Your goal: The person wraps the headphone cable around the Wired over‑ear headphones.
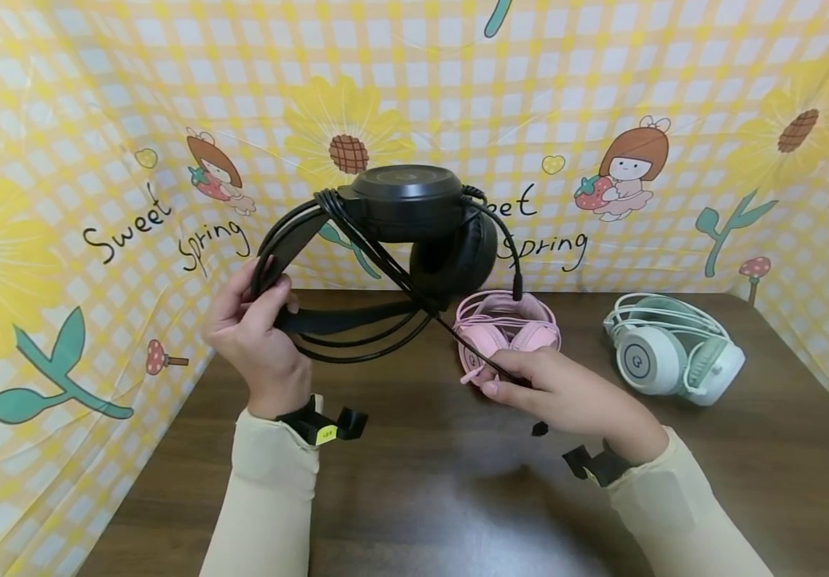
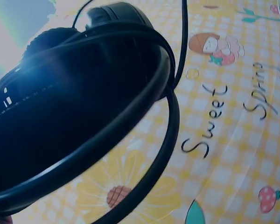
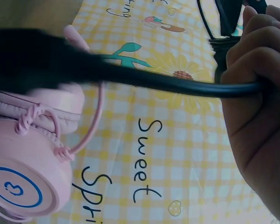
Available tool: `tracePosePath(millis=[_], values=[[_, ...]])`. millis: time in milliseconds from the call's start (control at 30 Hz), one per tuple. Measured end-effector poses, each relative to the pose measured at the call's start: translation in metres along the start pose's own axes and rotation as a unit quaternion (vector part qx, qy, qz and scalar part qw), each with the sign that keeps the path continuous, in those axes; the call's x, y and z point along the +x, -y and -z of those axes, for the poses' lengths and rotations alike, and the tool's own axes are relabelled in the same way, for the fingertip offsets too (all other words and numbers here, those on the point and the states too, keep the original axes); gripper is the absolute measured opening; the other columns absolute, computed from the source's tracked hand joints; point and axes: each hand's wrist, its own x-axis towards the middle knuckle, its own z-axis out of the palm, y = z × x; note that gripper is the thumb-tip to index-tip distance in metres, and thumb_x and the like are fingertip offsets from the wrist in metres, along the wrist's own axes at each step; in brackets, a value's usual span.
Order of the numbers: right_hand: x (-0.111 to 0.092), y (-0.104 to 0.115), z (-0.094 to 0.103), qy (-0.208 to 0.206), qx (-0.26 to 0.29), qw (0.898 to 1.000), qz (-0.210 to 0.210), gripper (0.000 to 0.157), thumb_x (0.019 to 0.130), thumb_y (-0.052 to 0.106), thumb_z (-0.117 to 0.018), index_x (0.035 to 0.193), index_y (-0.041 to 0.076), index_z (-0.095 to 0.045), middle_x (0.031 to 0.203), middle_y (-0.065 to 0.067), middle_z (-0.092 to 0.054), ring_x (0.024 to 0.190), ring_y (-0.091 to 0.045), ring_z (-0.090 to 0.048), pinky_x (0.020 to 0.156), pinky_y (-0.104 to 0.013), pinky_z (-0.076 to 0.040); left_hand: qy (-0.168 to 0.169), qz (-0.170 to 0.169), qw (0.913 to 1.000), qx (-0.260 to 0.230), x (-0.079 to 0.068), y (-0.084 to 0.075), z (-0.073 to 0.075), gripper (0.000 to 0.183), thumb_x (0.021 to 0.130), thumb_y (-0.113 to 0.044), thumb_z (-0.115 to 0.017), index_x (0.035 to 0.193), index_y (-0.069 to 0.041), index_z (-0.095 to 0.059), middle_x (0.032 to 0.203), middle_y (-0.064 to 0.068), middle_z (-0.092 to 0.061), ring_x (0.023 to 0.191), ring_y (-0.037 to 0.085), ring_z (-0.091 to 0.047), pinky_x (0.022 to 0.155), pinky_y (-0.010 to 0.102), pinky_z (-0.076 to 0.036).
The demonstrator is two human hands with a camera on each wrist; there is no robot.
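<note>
My left hand grips the headband of a black headset, holding it raised above the table with its ear cups pointing right. The black cable is wound in loops round the headband, and its free length runs down to my right hand. That hand pinches the cable between thumb and fingers; the cable's dark end sticks out below it. A microphone boom hangs from the ear cup. In the left wrist view the headband and cable loops fill the left side. The right wrist view shows the blurred cable end close up.
A pink headset lies on the brown table behind my right hand. Farther right lies a mint and white headset, its cable looped over it. A yellow checked cloth with printed flowers surrounds the table at the back and sides.
</note>
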Motion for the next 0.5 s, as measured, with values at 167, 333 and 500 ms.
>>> tracePosePath(millis=[167,333,500], values=[[-0.005,0.003,0.007,-0.013,-0.021,0.999,0.022,0.014,0.101,0.032,-0.054,0.088,0.026,-0.055,0.070,0.013,-0.043,0.063,-0.004,-0.046,0.059,-0.025,-0.041,0.015,-0.032,0.9992,0.021,0.002,0.000,0.002,0.020,0.068,0.023,-0.061,0.086,0.020,-0.067,0.088,0.026,-0.067,0.051,0.019,-0.052,0.048,0.025,-0.043],[-0.012,0.009,0.013,-0.039,-0.055,0.997,0.042,0.017,0.099,0.027,-0.059,0.083,0.028,-0.052,0.066,0.019,-0.036,0.057,0.000,-0.039,0.053,-0.021,-0.037,0.037,-0.069,0.9958,0.047,0.003,0.002,0.001,0.018,0.065,0.022,-0.065,0.083,0.022,-0.066,0.085,0.023,-0.069,0.063,0.021,-0.061,0.057,0.026,-0.049],[-0.020,0.020,0.020,-0.050,-0.063,0.995,0.057,0.020,0.097,0.025,-0.061,0.081,0.028,-0.050,0.064,0.020,-0.034,0.055,0.002,-0.038,0.050,-0.019,-0.035,0.055,-0.072,0.9943,0.056,0.001,0.003,0.000,0.017,0.065,0.022,-0.065,0.082,0.023,-0.064,0.081,0.022,-0.067,0.062,0.022,-0.059,0.054,0.024,-0.047]])
